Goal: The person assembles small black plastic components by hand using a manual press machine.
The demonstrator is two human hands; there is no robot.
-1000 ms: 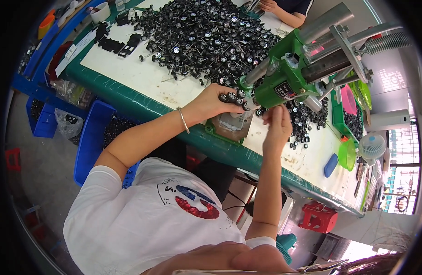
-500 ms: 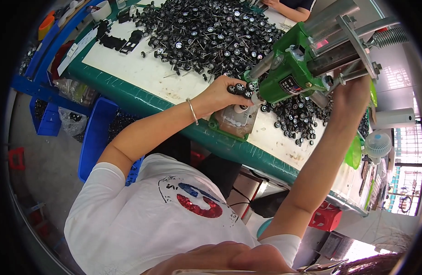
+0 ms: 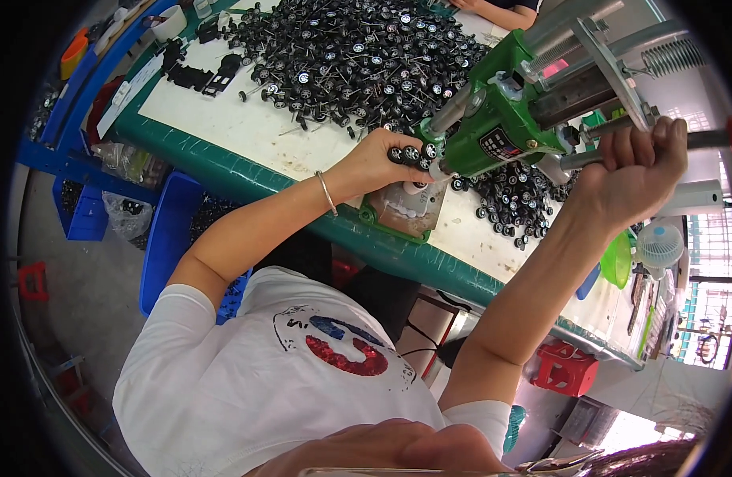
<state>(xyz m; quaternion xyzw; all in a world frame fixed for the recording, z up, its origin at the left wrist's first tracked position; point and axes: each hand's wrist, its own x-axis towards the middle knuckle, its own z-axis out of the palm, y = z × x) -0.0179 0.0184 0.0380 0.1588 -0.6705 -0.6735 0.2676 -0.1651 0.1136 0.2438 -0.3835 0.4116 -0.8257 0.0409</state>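
Gripping press lever [image 3: 700,139], right hand [image 3: 628,171] raised

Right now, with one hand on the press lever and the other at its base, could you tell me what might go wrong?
The left hand holds small black wheels right beside the nose of the green press. If the right hand pulls the lever, fingers could get pinched. The wheels might also sit crooked and jam. The wheel pile lies close, so loose pieces could roll under the press.

The person wears a white short-sleeved T-shirt [image 3: 247,381] with a round red and blue print [image 3: 342,346] outlined in dark lines on the chest. A thin silver bangle [image 3: 326,193] circles the left wrist. Both forearms are bare.
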